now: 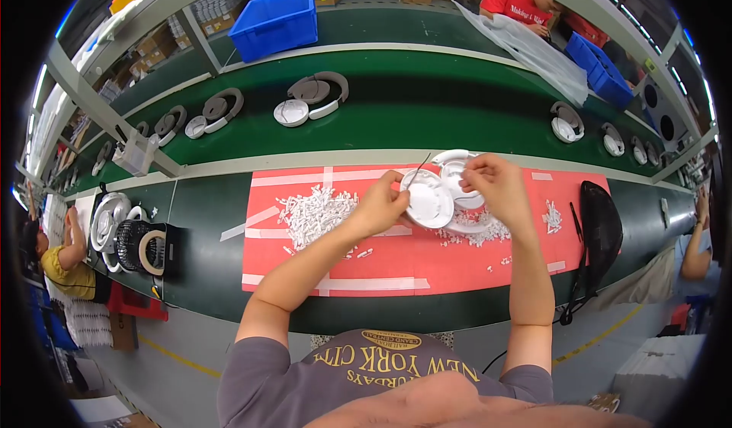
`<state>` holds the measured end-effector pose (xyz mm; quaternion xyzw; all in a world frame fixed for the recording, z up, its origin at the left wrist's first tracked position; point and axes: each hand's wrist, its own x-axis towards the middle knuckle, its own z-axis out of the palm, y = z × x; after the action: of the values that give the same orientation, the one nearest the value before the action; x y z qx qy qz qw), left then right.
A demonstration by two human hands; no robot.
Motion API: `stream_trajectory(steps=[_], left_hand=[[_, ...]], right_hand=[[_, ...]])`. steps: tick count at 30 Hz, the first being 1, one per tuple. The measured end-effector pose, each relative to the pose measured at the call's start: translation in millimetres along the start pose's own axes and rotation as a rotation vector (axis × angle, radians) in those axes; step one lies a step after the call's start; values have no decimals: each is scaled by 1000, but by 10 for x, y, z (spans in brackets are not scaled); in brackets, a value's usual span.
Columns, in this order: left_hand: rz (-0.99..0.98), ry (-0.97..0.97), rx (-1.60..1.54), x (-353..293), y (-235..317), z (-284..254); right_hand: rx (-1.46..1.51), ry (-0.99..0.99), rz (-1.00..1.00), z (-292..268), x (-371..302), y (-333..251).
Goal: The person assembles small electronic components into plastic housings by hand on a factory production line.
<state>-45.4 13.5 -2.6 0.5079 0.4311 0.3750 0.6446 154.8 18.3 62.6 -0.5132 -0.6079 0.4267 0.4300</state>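
Head view: left hand pinches the rim of a white round plastic headphone earcup over the red rectangular mat. Right hand, at its 3 o'clock, fingers closed on the white headset. White paper scraps at 9 o'clock.

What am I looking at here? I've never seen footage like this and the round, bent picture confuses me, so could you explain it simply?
There is no machine: the single picture comes from a wide-angle camera on a person's head, looking down, which bends straight edges. The two bare forearms rising from the bottom are that person's own. The left hand and right hand together hold a white headphone set above a red mat on a green workbench. A heap of small white pieces lies on the mat, and a black bag sits at its right edge. Behind, more headphones lie on a green conveyor belt.
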Motion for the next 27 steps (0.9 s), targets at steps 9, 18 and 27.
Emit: stream_trajectory(steps=[9,18,27], left_hand=[[230,136,153,66,-217,156],[339,136,327,48,-145,50],[270,110,381,159,-76,68]], right_hand=[[-741,171,-554,403,111,390],[-709,70,-479,427,275,345],[-810,-174,-310,288,516,253]])
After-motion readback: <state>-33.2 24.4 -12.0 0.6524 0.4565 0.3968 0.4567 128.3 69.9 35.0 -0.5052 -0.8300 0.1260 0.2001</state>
